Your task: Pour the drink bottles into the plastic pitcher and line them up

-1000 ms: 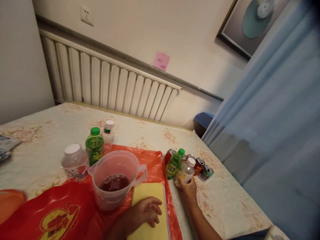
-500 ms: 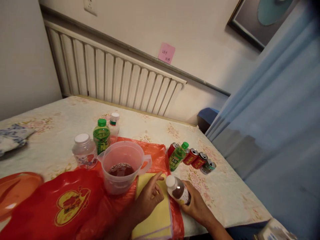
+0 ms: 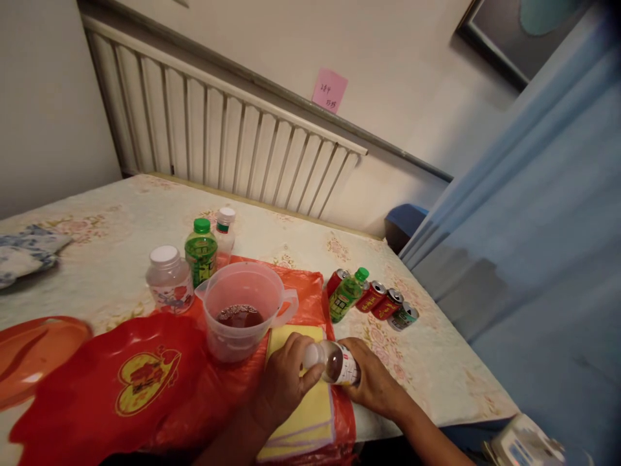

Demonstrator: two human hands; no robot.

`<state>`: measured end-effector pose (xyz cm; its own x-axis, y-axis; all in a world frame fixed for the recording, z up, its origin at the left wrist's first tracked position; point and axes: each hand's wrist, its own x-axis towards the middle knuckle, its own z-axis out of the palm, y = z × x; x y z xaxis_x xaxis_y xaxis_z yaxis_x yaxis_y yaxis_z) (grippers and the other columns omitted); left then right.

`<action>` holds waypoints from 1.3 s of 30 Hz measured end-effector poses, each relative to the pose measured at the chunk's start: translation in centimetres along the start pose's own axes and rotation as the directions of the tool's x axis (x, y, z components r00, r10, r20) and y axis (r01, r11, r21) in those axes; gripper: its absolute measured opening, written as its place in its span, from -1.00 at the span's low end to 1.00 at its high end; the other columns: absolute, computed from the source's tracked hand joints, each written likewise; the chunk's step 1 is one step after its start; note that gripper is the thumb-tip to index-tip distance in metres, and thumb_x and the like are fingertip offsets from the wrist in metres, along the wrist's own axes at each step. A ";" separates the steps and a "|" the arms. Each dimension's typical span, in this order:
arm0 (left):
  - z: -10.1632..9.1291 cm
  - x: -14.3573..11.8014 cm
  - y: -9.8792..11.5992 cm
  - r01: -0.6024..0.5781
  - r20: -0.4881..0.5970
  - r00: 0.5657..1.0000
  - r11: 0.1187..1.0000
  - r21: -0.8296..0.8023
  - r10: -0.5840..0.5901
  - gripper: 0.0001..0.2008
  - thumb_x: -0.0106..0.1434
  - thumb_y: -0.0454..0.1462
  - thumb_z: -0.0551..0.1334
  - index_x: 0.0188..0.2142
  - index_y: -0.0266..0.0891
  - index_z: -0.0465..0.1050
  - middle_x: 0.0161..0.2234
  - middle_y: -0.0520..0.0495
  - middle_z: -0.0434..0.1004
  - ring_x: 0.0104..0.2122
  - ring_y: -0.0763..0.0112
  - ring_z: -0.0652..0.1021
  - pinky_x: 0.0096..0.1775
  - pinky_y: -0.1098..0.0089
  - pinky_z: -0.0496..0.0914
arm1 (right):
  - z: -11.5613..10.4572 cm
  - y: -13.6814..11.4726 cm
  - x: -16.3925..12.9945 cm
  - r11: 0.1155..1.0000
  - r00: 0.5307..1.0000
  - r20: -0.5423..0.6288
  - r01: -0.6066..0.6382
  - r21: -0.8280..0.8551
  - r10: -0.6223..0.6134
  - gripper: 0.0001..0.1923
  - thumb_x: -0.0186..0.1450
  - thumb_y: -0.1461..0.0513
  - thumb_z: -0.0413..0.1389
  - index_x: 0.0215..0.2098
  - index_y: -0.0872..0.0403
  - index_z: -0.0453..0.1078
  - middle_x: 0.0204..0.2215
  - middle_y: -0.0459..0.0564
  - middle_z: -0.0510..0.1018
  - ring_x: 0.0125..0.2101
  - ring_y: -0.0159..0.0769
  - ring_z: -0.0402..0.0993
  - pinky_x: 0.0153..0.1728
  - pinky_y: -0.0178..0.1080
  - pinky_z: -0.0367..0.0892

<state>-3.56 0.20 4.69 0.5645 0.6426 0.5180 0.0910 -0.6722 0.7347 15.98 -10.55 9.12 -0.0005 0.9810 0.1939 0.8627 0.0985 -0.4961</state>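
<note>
A clear bottle of dark liquid (image 3: 334, 362) with a white cap (image 3: 315, 356) is tilted to the left above a yellow cloth (image 3: 310, 408). My right hand (image 3: 371, 378) is wrapped round its body near the base. The fingers of my left hand (image 3: 288, 375) are closed round the white cap. Just left of the bottle stands a clear plastic measuring jug (image 3: 233, 346) with some dark red liquid and foam in it, its handle towards my hands. Cloth and jug rest on a red plastic bag (image 3: 303, 294).
Left of the jug stand a white-capped jar (image 3: 169, 285), a green-capped bottle (image 3: 200, 255) and another clear bottle (image 3: 226, 236). A red scalloped tray (image 3: 92, 388) and an orange dish (image 3: 33, 356) lie front left. Several drink cans (image 3: 388, 304) and a green bottle (image 3: 347, 298) stand right.
My left hand has closed on the cap, where before it was apart with fingers spread. The bottle has moved left and tipped further over in my right hand. The view has shifted slightly.
</note>
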 end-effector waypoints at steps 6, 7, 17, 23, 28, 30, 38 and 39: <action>0.0 -0.3 0.1 0.182 -0.049 0.982 0.983 0.024 -0.181 -0.82 0.23 -0.15 0.20 -0.35 -0.18 0.28 -0.47 0.05 0.41 -0.45 0.36 0.48 -0.37 0.36 0.38 | 0.1 -0.4 0.3 0.999 1.000 0.025 0.006 -0.039 -0.005 -0.36 0.03 0.42 0.15 0.09 0.03 0.24 -0.06 0.08 0.41 -0.05 -0.10 0.35 0.01 -0.08 0.29; -0.1 -0.4 0.1 0.190 -0.040 0.981 0.982 0.010 -0.189 -0.83 0.25 -0.15 0.19 -0.33 -0.18 0.29 -0.46 0.04 0.43 -0.44 0.36 0.49 -0.36 0.37 0.39 | 0.1 -0.4 0.3 0.999 1.000 0.026 0.006 -0.043 -0.005 -0.36 0.02 0.42 0.15 0.09 0.03 0.25 -0.06 0.08 0.41 -0.05 -0.10 0.35 0.01 -0.08 0.29; -1.6 -0.2 -0.4 -0.158 0.121 0.980 0.987 -0.033 0.161 -0.56 0.33 -0.34 0.09 0.19 -0.11 0.20 0.10 -0.16 0.33 0.10 0.22 0.38 0.13 0.15 0.34 | -0.1 0.3 0.4 0.999 1.000 0.010 -0.015 -0.035 0.015 -0.42 0.02 0.43 0.14 0.02 0.02 0.29 -0.10 0.05 0.43 -0.09 -0.11 0.37 -0.03 -0.09 0.31; -1.1 -0.4 -0.6 -0.140 0.121 0.983 0.990 -0.023 0.141 -0.65 0.34 -0.34 0.08 0.11 -0.17 0.24 -0.01 -0.18 0.40 0.00 0.22 0.43 0.04 0.17 0.39 | -0.1 0.2 0.3 0.999 0.999 0.028 -0.032 -0.032 0.033 -0.48 0.03 0.43 0.14 -0.03 0.02 0.30 -0.14 0.04 0.45 -0.12 -0.12 0.39 -0.07 -0.12 0.33; -1.1 -0.3 -0.3 0.052 -0.017 0.999 0.998 0.037 -0.051 -0.83 0.33 -0.20 0.11 -0.14 -0.21 0.33 -0.30 -0.06 0.46 -0.30 0.30 0.48 -0.24 0.31 0.40 | -0.1 0.3 0.1 0.999 0.999 0.026 -0.035 -0.030 0.036 -0.43 0.02 0.42 0.15 0.02 0.03 0.30 -0.10 0.06 0.45 -0.09 -0.10 0.39 -0.03 -0.10 0.33; -1.2 -0.3 -0.3 0.122 -0.054 0.991 0.992 0.015 -0.121 -0.84 0.32 -0.17 0.11 -0.22 -0.21 0.33 -0.39 -0.01 0.42 -0.37 0.34 0.46 -0.32 0.36 0.35 | -0.3 0.3 0.1 0.999 0.999 0.007 -0.043 -0.033 0.043 -0.43 0.03 0.41 0.15 0.02 0.02 0.30 -0.10 0.06 0.46 -0.10 -0.09 0.40 -0.04 -0.08 0.34; -0.3 -0.1 -0.8 0.350 0.143 0.934 0.920 -0.175 -0.328 -0.88 0.26 -0.21 0.12 -0.35 -0.21 0.29 -0.51 0.13 0.23 -0.49 0.47 0.28 -0.43 0.45 0.15 | -3.4 -0.9 2.4 0.988 0.993 -0.108 0.030 -0.148 -0.047 -0.35 0.03 0.40 0.12 0.10 0.01 0.20 -0.01 0.11 0.43 -0.01 -0.01 0.39 0.02 0.00 0.33; -0.1 -0.1 -0.8 0.365 0.169 0.927 0.909 -0.203 -0.334 -0.88 0.26 -0.21 0.12 -0.37 -0.21 0.29 -0.51 0.14 0.20 -0.49 0.47 0.26 -0.44 0.45 0.13 | -4.0 -1.3 3.0 0.983 0.990 -0.119 0.055 -0.175 -0.076 -0.32 0.02 0.40 0.13 0.12 0.01 0.19 0.01 0.11 0.41 0.01 0.00 0.38 0.05 0.02 0.31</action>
<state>-3.80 0.73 4.07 0.6319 0.7582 0.1603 0.1220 -0.3016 0.9456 16.93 -8.39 13.74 -0.0061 0.9439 0.3301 0.9366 0.1210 -0.3290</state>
